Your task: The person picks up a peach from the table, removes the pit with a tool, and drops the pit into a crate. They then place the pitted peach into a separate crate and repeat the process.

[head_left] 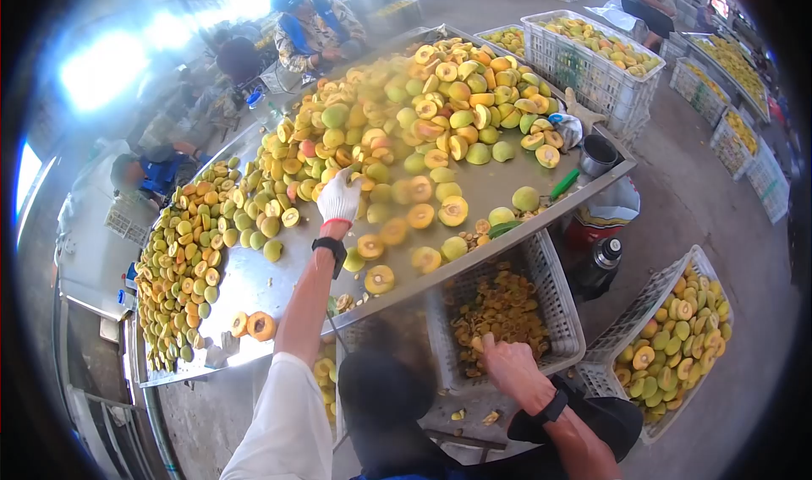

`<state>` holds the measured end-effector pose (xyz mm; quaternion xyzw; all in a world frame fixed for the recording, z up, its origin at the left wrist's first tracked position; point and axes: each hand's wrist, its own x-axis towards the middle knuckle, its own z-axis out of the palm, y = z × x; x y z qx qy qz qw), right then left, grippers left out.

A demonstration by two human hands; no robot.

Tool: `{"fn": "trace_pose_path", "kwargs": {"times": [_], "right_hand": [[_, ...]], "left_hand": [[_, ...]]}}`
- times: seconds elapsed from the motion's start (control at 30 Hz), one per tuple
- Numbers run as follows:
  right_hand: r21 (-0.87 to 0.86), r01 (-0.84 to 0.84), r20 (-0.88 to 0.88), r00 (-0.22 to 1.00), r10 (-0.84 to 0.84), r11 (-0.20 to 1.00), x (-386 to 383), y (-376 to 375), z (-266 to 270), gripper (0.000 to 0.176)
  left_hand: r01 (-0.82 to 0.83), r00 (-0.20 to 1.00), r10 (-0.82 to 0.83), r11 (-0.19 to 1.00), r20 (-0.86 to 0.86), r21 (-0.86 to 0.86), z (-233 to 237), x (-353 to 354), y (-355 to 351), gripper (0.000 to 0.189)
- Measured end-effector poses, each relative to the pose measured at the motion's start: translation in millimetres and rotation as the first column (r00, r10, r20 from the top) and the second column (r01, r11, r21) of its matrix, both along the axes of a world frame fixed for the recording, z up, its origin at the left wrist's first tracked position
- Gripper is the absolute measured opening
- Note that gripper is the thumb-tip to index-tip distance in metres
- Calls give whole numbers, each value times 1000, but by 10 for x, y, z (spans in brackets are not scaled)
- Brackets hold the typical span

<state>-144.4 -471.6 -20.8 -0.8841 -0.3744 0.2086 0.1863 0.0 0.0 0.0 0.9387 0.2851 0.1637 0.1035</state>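
My left hand (339, 199), in a white knitted glove with a red cuff, reaches into the pile of yellow-green peaches (406, 142) on the metal table. Its fingertips touch the fruit there; whether they close on a piece is hidden. Cut peach halves (452, 210) lie to the right of it, cut faces up. Bare and closed, my right hand (512, 368) hangs over the front rim of a crate of peach scraps (499, 311). A small pale yellowish thing (484, 342) shows at its fingers, too blurred to name.
A metal cup (599, 154) and a green-handled tool (564, 183) sit at the table's right end. Below stand a black thermos (598, 267) and a crate of peach halves (677, 345). Another full crate (584, 61) stands behind. A person (313, 27) works across the table.
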Motion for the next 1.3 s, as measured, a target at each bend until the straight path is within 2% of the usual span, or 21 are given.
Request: {"fn": "trace_pose_path", "kwargs": {"times": [0.07,0.13,0.17,0.2,0.3,0.43,0.5,0.57,0.67,0.77,0.87,0.93,1.0,1.1,1.23,1.3], "right_hand": [[29,9,24,1000,-10,1000,-99,-46,108,22],[47,22,50,998,-24,999,138,4,52,22],[51,31,39,999,-33,998,122,-9,79,22],[64,41,35,998,-44,997,84,-6,95,21],[153,87,42,995,-94,984,145,21,206,20],[366,162,1,985,-174,916,153,41,479,22],[459,175,-33,983,-180,871,123,61,576,25],[536,190,-86,982,-170,823,89,106,668,27],[674,223,-171,974,-145,704,12,189,749,30],[730,277,-260,958,-121,624,-5,223,955,31],[771,289,-241,957,-159,568,-5,207,1087,32],[819,255,-178,965,-195,514,16,197,1123,24],[838,239,-136,962,-235,491,38,181,1125,21],[822,247,-96,948,-304,512,96,162,1059,20],[758,269,-27,923,-384,594,197,202,912,19],[733,275,4,913,-407,623,223,221,864,18]], "left_hand": [[-17,995,20,999,-97,35,-64,77,25,54],[101,992,-95,993,-86,58,-105,394,224,53],[161,982,-154,985,-105,63,-143,399,263,52],[181,978,-180,984,-100,-4,47,264,86,46],[182,973,-178,983,-147,15,85,123,-15,40],[195,978,-180,967,103,-161,159,-386,-373,51],[236,968,-200,932,152,-275,293,-670,-614,52],[288,955,-216,843,204,-455,504,-902,-868,52],[361,932,-240,529,273,-768,1029,-1249,-1512,50],[443,886,-303,336,350,-831,1201,-1353,-1848,48],[511,842,-308,198,442,-836,1311,-1431,-2189,47],[544,826,-322,247,462,-802,1517,-1496,-2533,48],[529,845,-97,19,525,-848,1404,-1421,-2753,53],[558,829,-9,33,558,-829,1332,-1390,-3001,55],[646,762,-131,213,634,-733,1167,-1316,-3073,59],[610,789,-57,190,612,-769,1082,-1293,-3081,60]]}}
